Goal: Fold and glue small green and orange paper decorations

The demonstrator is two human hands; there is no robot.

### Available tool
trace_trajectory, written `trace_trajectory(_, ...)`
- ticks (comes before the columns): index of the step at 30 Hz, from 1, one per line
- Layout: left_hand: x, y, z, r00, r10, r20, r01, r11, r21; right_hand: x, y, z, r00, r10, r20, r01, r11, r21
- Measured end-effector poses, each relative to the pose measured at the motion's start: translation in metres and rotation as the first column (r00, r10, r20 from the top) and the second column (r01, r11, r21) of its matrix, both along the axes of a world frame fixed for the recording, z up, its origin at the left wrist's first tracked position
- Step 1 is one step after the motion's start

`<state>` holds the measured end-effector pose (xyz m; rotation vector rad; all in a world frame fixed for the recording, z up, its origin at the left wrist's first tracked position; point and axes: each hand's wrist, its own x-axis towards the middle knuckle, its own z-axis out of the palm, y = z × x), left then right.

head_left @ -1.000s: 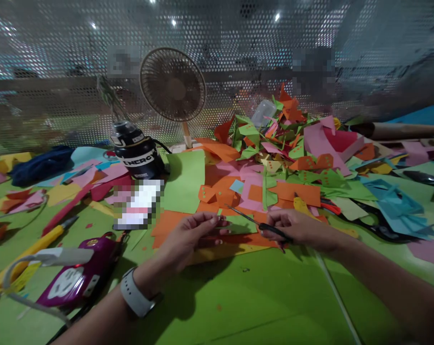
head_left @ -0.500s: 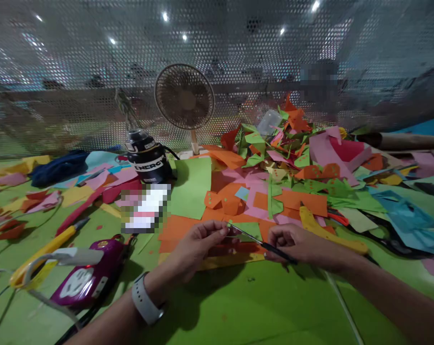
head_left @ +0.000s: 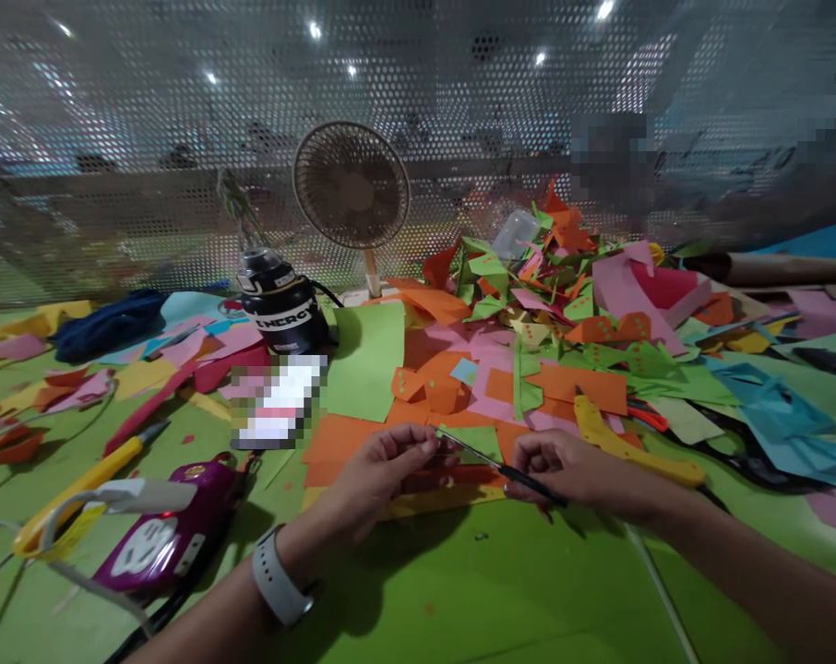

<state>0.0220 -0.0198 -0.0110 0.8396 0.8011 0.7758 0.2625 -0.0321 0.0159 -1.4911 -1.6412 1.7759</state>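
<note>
My right hand (head_left: 553, 463) is closed around a slim tool with a black handle (head_left: 532, 483) and a thin metal shaft (head_left: 470, 449), which slants up to the left. The shaft's tip reaches the fingers of my left hand (head_left: 397, 464). Thumb and fingertips of that hand are pinched together; whatever lies between them is too small to make out. Both hands hover over orange paper (head_left: 339, 447) and a green paper piece (head_left: 483, 439). A folded orange paper piece with green dots (head_left: 435, 387) lies just beyond them.
Cut paper is heaped at the back right (head_left: 491, 272). A yellow-handled tool (head_left: 632, 452) lies beside my right forearm. On the left are a purple power strip (head_left: 207, 503), a yellow cutter (head_left: 89, 480) and cables. A black jug (head_left: 280, 309) and a fan (head_left: 352, 189) stand behind.
The view has shifted very slightly, so everything sits a little further left. Both hands keep the same pose, with the tool's tip still at my left fingers.
</note>
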Motion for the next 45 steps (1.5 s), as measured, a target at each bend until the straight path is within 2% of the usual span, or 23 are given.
trace_trajectory(6, -0.001, 0.0, -0.002, 1.0, -0.014, -0.008, 0.014, 1.0, 0.017, 0.001, 0.0, -0.002, 1.0, 0.002, -0.02, -0.003, 1.0, -0.007)
trace_trajectory(13, 0.0, 0.0, 0.0, 1.0, -0.009, -0.007, 0.009, 1.0, 0.006, -0.002, 0.0, 0.004, 0.999, -0.023, 0.026, 0.023, 1.0, 0.008)
trace_trajectory(24, 0.001, 0.0, 0.003, 0.999, -0.005, -0.05, 0.005, 1.0, -0.015, -0.003, 0.001, 0.004, 0.999, -0.011, 0.037, 0.011, 1.0, 0.016)
trace_trajectory(26, -0.002, 0.001, 0.006, 0.994, -0.036, -0.105, 0.035, 0.999, -0.016, -0.002, 0.002, 0.002, 1.0, -0.013, 0.024, 0.013, 1.0, 0.012)
trace_trajectory(29, -0.013, 0.007, 0.015, 0.956, -0.098, -0.275, 0.105, 0.994, 0.011, 0.003, 0.004, 0.001, 1.0, -0.024, -0.021, 0.024, 0.999, 0.042)
trace_trajectory(32, -0.025, 0.019, 0.027, 0.908, -0.012, -0.418, 0.081, 0.986, 0.148, 0.013, 0.007, 0.002, 0.997, -0.031, -0.075, 0.038, 0.994, 0.1)
trace_trajectory(35, -0.034, 0.03, 0.034, 0.833, 0.069, -0.548, 0.067, 0.972, 0.224, 0.021, 0.01, 0.006, 0.992, -0.027, -0.127, 0.042, 0.992, 0.12)
trace_trajectory(40, -0.043, 0.043, 0.03, 0.597, 0.223, -0.771, 0.128, 0.922, 0.366, 0.025, 0.015, 0.024, 0.99, -0.1, -0.098, 0.116, 0.977, 0.179)
trace_trajectory(42, -0.049, 0.045, 0.026, 0.468, 0.261, -0.844, 0.202, 0.899, 0.39, 0.026, 0.017, 0.033, 0.992, -0.125, -0.021, 0.126, 0.962, 0.24)
trace_trajectory(45, -0.057, 0.048, 0.023, 0.215, 0.394, -0.894, 0.346, 0.825, 0.446, 0.032, 0.024, 0.038, 0.983, -0.128, 0.13, 0.08, 0.943, 0.323)
